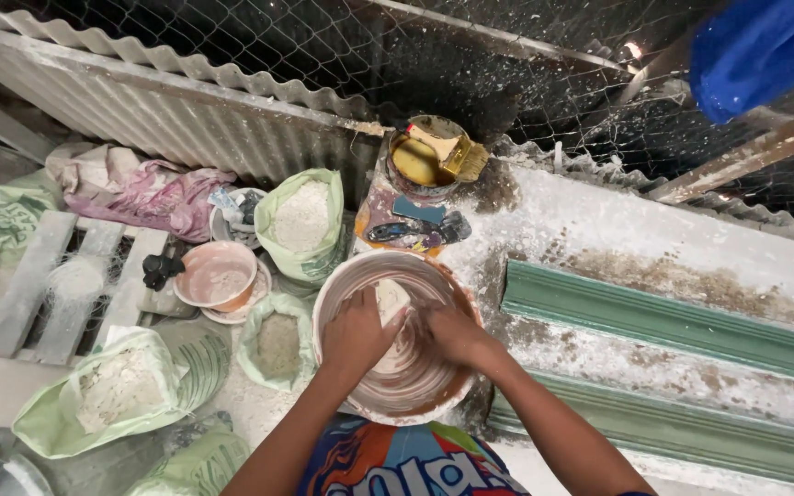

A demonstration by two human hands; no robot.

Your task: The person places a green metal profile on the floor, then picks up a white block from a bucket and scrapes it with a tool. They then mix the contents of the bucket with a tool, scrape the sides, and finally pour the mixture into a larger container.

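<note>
below, in the head view, a round bowl [403, 335] smeared with white and brownish paste is seen at the edge of a dusty white workbench [654, 248]. both hands are sunk into it. the left hand [357, 332] is curled over a pale lump of plaster [391, 298] near the bowl's upper middle, fingers bent down onto it. the right hand [452, 332] is pressed in just beside it, fingers bent into the wet mix; whether anything is gripped by it cannot be told. the two hands are nearly touching.

beyond the bowl, a paint can [425, 165] is stood on the bench with a yellow-handled brush [452, 152] laid across its rim. a long green moulding [673, 321] is laid along the bench to the right. on the floor to the left, a green sack of white powder [302, 220], a smaller sack of grey powder [277, 344], a pink basin [217, 274] and a wooden pallet [66, 285] are seen. corrugated sheeting [158, 101] and wire mesh are set behind.
</note>
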